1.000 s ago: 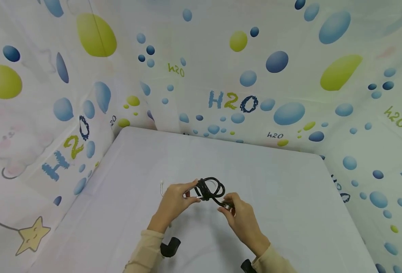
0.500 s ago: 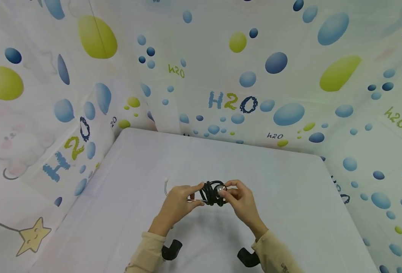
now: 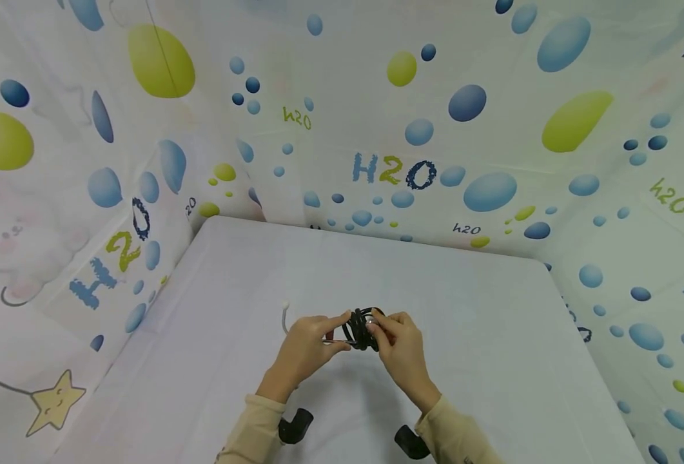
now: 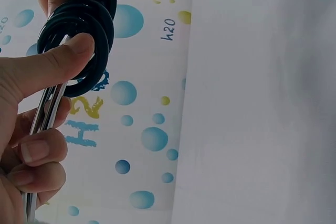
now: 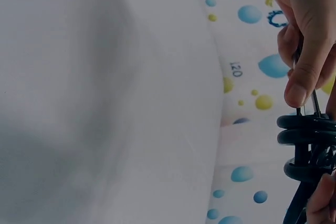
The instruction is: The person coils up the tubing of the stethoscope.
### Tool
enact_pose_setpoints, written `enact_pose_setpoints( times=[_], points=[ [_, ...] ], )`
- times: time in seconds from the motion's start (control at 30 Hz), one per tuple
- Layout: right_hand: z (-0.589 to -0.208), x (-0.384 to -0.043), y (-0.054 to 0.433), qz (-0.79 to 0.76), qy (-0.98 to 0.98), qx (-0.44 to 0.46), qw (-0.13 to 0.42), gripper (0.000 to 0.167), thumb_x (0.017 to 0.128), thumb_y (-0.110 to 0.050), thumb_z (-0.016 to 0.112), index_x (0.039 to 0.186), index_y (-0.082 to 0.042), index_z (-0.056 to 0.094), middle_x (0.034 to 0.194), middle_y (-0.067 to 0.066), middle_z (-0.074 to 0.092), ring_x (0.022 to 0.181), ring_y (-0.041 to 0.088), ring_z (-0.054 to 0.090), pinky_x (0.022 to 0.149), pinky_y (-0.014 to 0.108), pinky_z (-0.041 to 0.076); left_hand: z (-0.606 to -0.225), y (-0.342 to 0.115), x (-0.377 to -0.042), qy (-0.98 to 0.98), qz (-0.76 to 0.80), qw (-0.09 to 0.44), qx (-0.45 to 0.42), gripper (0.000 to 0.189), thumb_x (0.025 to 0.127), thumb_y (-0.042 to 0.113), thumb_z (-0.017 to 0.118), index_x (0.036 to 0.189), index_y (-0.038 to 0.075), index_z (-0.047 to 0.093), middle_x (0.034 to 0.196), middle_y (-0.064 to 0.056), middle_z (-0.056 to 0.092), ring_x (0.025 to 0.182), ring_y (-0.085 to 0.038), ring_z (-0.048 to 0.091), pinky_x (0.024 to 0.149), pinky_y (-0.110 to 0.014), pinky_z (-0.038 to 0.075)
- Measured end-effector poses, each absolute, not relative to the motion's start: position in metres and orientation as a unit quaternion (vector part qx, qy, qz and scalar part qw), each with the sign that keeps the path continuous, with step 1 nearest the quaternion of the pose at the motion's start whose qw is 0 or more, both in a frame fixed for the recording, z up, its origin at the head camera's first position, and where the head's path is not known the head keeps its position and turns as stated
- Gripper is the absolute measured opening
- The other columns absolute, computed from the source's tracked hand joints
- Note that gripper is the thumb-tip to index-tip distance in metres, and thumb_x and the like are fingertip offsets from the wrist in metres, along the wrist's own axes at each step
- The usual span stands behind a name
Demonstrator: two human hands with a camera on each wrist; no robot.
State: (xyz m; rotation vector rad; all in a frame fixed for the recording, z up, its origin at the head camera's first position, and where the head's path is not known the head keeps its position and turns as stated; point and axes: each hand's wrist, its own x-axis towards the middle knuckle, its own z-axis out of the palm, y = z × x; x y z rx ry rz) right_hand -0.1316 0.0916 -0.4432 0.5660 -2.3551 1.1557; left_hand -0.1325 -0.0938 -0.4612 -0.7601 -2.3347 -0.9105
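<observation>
A stethoscope with black tubing (image 3: 356, 330) is held above the table between both hands. My left hand (image 3: 302, 345) grips its metal ear tubes (image 4: 48, 113), and the thumb presses where the tubing coils round them. One curved ear tube with a pale ear tip (image 3: 285, 305) sticks out behind that hand. My right hand (image 3: 404, 351) pinches the silvery chest piece (image 3: 371, 320) against the right side of the coil. In the right wrist view several loops of tubing (image 5: 304, 138) are stacked round the tubes, with right-hand fingertips (image 5: 321, 203) just below.
The white table (image 3: 481, 335) lies under both hands. Walls of printed sheet (image 3: 342, 116) with blue and green drops stand behind it and at both sides. Black curved mounts (image 3: 296, 426) jut out near both wrists.
The right hand has brought the chest piece up and left, from hanging below the loop to against the coil. The tubing is bunched tighter now. The left hand has barely moved.
</observation>
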Motion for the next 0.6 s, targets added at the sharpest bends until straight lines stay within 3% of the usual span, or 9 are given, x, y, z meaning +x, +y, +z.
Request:
enact_pose_setpoints(
  times=[0.13, 0.33, 0.47, 0.6],
  points=[
    [-0.4432, -0.1329, 0.0906, 0.414, -0.86, 0.19, 0.23, 0.021, 0.077, -0.001, 0.074, 0.096, 0.007, 0.072, 0.078, 0.013, 0.057, 0.058, 0.01, 0.047, 0.048, 0.019, 0.04, -0.461, -0.0946, -0.1305, -0.865, -0.341, 0.248, -0.273, 0.052, 0.06, 0.013, 0.087, 0.109, 0.004, 0.071, 0.058, 0.003, 0.055, 0.053, -0.003, 0.038, 0.049, -0.014, 0.033],
    [-0.4512, -0.1371, 0.0936, 0.48, -0.841, 0.13, 0.214, 0.015, 0.075, -0.003, 0.077, 0.088, 0.003, 0.073, 0.093, 0.018, 0.06, 0.079, 0.027, 0.057, 0.055, 0.022, 0.044, -0.46, -0.0932, -0.1292, -0.866, -0.346, 0.243, -0.266, 0.051, 0.061, 0.013, 0.087, 0.109, 0.004, 0.071, 0.058, 0.004, 0.055, 0.053, -0.003, 0.039, 0.049, -0.014, 0.033],
    [-0.4516, -0.1358, 0.0953, 0.5, -0.845, 0.093, 0.167, 0.034, 0.081, -0.011, 0.073, 0.11, 0.003, 0.061, 0.11, 0.021, 0.058, 0.091, 0.035, 0.059, 0.062, 0.028, 0.048, -0.4589, -0.0917, -0.1306, -0.86, -0.35, 0.258, -0.266, 0.052, 0.06, 0.014, 0.088, 0.107, 0.003, 0.071, 0.058, 0.003, 0.056, 0.053, -0.003, 0.04, 0.049, -0.014, 0.033],
    [-0.4485, -0.1356, 0.0955, 0.568, -0.819, 0.063, 0.057, 0.053, 0.088, -0.013, 0.066, 0.132, 0.005, 0.042, 0.11, 0.025, 0.056, 0.088, 0.034, 0.062, 0.065, 0.031, 0.054, -0.4585, -0.0915, -0.1326, -0.856, -0.352, 0.266, -0.27, 0.052, 0.059, 0.014, 0.088, 0.107, 0.003, 0.072, 0.058, 0.003, 0.056, 0.053, -0.004, 0.041, 0.049, -0.014, 0.034]
  ],
)
